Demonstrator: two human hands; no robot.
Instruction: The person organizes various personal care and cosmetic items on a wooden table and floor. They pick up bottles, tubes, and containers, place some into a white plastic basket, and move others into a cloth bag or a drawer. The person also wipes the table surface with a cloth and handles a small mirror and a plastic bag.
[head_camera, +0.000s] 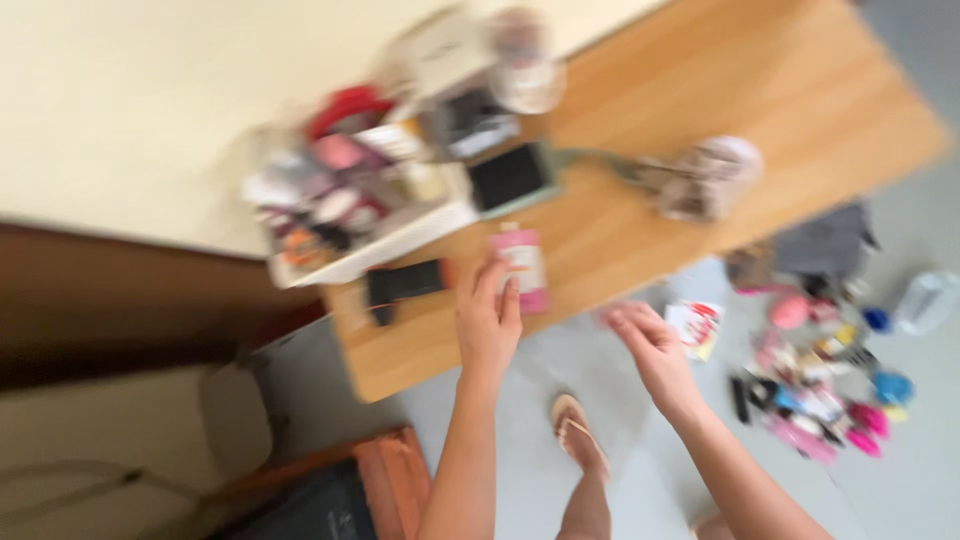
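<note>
Your left hand (488, 318) rests its fingers on the pink packet (522, 268) lying near the wooden table's (640, 215) edge; through the blur, it seems touched, not gripped. Your right hand (650, 350) hangs open and empty. Many small items (815, 385) are scattered on the floor, unsorted.

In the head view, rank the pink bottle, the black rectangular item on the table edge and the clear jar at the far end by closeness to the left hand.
1. Pink bottle: at the fingertips of the left hand, on the table.
2. Black rectangular item: to the hand's left, near the table edge.
3. Clear jar: far end, well beyond.
</note>
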